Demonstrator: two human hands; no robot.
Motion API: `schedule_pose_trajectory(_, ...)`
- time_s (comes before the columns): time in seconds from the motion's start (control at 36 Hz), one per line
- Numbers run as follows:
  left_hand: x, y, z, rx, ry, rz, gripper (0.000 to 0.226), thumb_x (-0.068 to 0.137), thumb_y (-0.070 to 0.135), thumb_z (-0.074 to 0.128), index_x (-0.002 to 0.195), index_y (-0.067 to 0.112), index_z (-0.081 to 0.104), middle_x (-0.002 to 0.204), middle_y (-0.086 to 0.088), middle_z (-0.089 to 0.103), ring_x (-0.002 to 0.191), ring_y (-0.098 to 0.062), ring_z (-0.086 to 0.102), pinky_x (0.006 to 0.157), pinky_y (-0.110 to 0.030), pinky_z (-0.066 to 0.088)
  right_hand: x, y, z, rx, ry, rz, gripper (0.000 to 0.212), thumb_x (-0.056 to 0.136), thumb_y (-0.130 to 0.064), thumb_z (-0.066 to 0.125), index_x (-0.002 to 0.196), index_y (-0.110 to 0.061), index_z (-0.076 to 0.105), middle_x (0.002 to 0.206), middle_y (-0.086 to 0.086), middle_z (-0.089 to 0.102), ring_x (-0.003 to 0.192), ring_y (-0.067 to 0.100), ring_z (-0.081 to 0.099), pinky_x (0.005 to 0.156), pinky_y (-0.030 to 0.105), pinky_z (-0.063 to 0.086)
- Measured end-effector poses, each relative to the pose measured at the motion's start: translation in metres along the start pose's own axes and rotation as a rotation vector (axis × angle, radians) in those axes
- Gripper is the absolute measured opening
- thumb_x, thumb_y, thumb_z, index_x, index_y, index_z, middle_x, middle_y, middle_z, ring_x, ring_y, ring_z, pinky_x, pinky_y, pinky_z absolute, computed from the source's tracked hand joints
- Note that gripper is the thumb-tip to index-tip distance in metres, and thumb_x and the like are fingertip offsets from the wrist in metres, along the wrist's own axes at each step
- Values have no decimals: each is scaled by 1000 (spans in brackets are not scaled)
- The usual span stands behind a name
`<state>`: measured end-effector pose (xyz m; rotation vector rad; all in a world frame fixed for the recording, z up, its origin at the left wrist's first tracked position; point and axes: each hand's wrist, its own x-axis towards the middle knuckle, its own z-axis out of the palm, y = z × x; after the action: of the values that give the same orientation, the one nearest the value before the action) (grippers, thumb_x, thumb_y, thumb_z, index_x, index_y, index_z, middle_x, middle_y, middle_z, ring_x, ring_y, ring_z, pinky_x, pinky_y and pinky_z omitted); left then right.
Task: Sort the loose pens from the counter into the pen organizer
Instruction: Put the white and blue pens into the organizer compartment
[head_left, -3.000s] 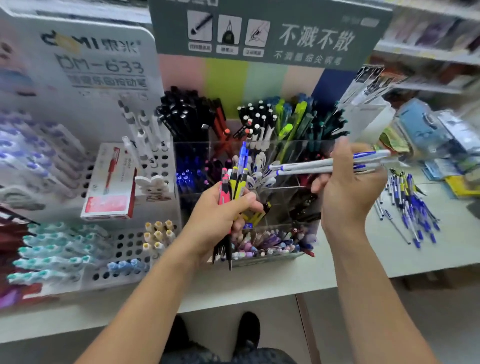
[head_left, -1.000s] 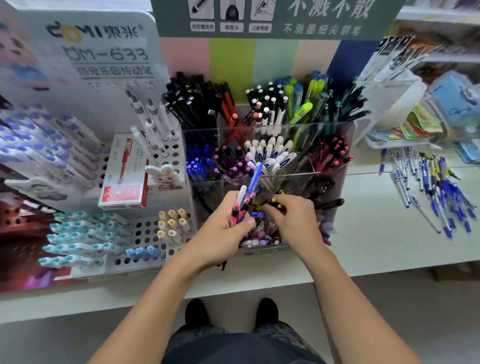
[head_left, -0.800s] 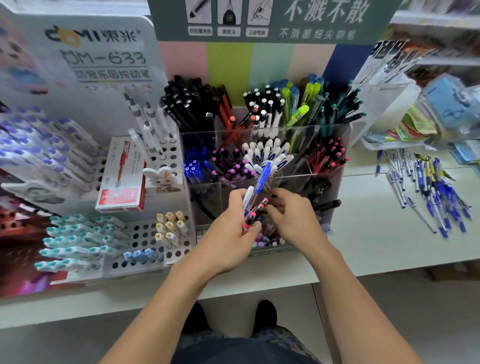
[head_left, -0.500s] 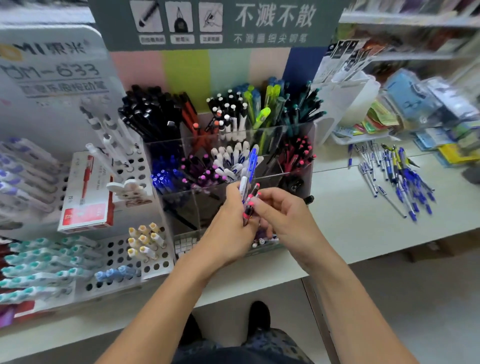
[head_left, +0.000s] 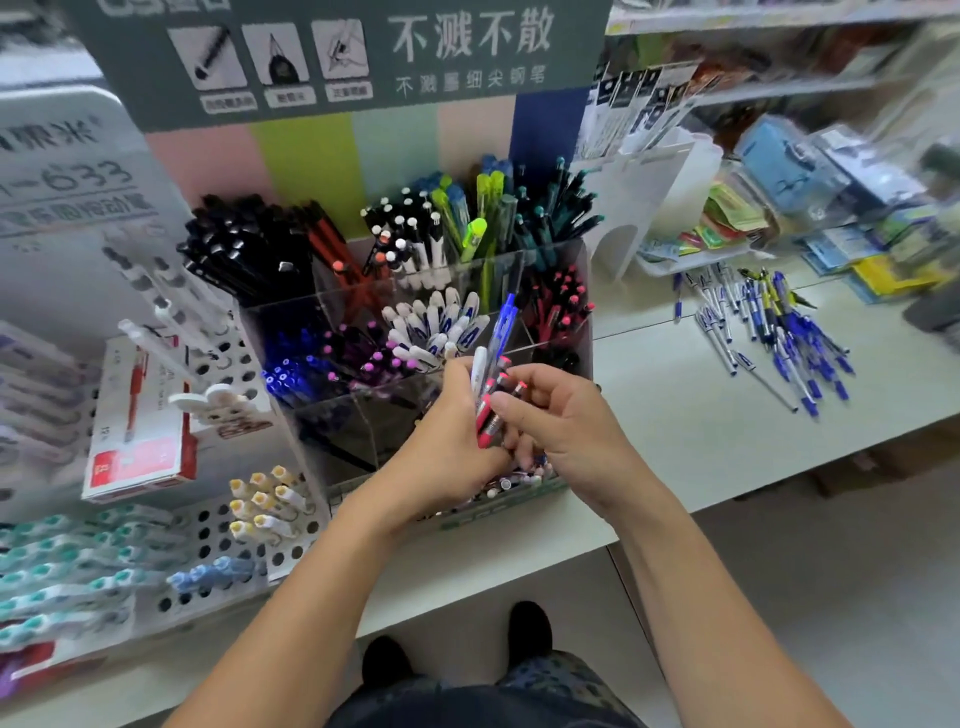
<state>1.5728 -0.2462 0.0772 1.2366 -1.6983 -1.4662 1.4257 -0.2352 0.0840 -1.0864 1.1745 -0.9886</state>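
Note:
A clear tiered pen organizer (head_left: 582, 260) stands on the white counter, its compartments full of black, white, blue, pink and green pens. My left hand (head_left: 447, 441) grips a small bunch of pens (head_left: 491, 374) upright in front of the organizer's lower tiers: a blue one, a white one and pink-and-black ones. My right hand (head_left: 561, 421) is against the bunch and pinches a pink-and-black pen (head_left: 485, 421) in it. A pile of loose blue and white pens (head_left: 769, 332) lies on the counter to the right.
A white perforated display (head_left: 218, 519) with a red pen box (head_left: 137, 421) and rows of pens fills the left. A white holder (head_left: 649, 192) and a tray of packets (head_left: 727, 228) stand at the back right. The counter edge (head_left: 779, 478) runs close below my hands.
My right hand dropped its white pens and came over to the bunch in my left hand, now pinching a pink pen there. The view has shifted slightly to the right.

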Motion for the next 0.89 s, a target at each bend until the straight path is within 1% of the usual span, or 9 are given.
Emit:
schedule_pose_trajectory(0.11, 0, -1, 4, -65, -37, 20, 73, 79, -17, 60, 116, 39, 30, 64, 3, 64, 63, -12, 62, 55, -28, 47, 4, -3, 2, -14, -41, -1, 13, 91, -8, 73, 100, -3, 66, 63, 13, 64, 51, 26, 49, 40, 28, 40)
schedule_pose_trajectory(0.28, -3, 8, -3, -534, -35, -119, 63, 68, 4, 49, 127, 14, 30, 60, -10, 59, 52, -22, 57, 44, -25, 37, 4, -7, 0, -63, -79, -18, 10, 99, -9, 64, 108, -7, 66, 68, 12, 65, 53, 27, 54, 45, 28, 49)
schedule_pose_trajectory(0.39, -2, 16, -6, -357, 55, -197, 21, 104, 16, 35, 123, 16, 43, 59, -11, 63, 49, -22, 58, 47, -28, 43, 2, -13, -3, -182, -107, -26, 9, 101, -11, 60, 107, -13, 67, 66, 2, 66, 55, 26, 55, 49, 32, 51)
schedule_pose_trajectory(0.44, 1, 13, -6, -266, 94, -113, 22, 108, 19, 27, 116, 14, 47, 65, -14, 63, 57, -20, 61, 56, -29, 49, -1, -19, -6, -225, -101, -64, 7, 102, -10, 59, 105, -10, 65, 65, -4, 65, 53, 24, 54, 48, 33, 49)
schedule_pose_trajectory(0.5, 5, 9, -8, -160, 198, -51, 25, 110, 20, 28, 109, 16, 53, 62, 4, 54, 62, -9, 51, 68, -24, 45, -6, -26, -12, -238, -74, -101, 6, 102, -7, 57, 100, -7, 63, 62, -4, 60, 49, 19, 51, 47, 27, 45)
schedule_pose_trajectory(0.56, 9, 8, -14, -120, 243, -35, 25, 110, 15, 29, 104, 15, 53, 63, 13, 44, 57, -2, 41, 60, -15, 38, -11, -38, -23, -217, -32, -137, 7, 101, -6, 57, 98, -8, 62, 62, 1, 57, 49, 18, 50, 48, 25, 43)
schedule_pose_trajectory(0.69, 4, 7, -26, -200, 175, -60, 20, 110, 20, 34, 106, 18, 54, 73, 4, 43, 53, -12, 38, 40, -25, 32, -12, -73, -66, -133, 188, -280, 15, 101, -2, 52, 97, -11, 63, 70, -1, 61, 62, 16, 54, 55, 25, 49)
schedule_pose_trajectory(0.83, 2, 8, -26, -347, 195, -85, 19, 109, 18, 43, 110, 20, 61, 70, 4, 48, 48, -8, 33, 39, -20, 23, 27, -89, -74, -503, 316, -458, 7, 102, -4, 56, 103, -9, 60, 75, 4, 59, 60, 13, 56, 58, 32, 50)
schedule_pose_trajectory(0.89, 2, 6, -25, -398, 204, -97, 19, 108, 21, 45, 112, 22, 63, 69, 3, 47, 47, -7, 28, 40, -18, 20, 45, -84, -66, -751, 307, -498, 6, 99, -4, 58, 102, -8, 62, 82, 1, 58, 67, -6, 59, 68, 15, 44)
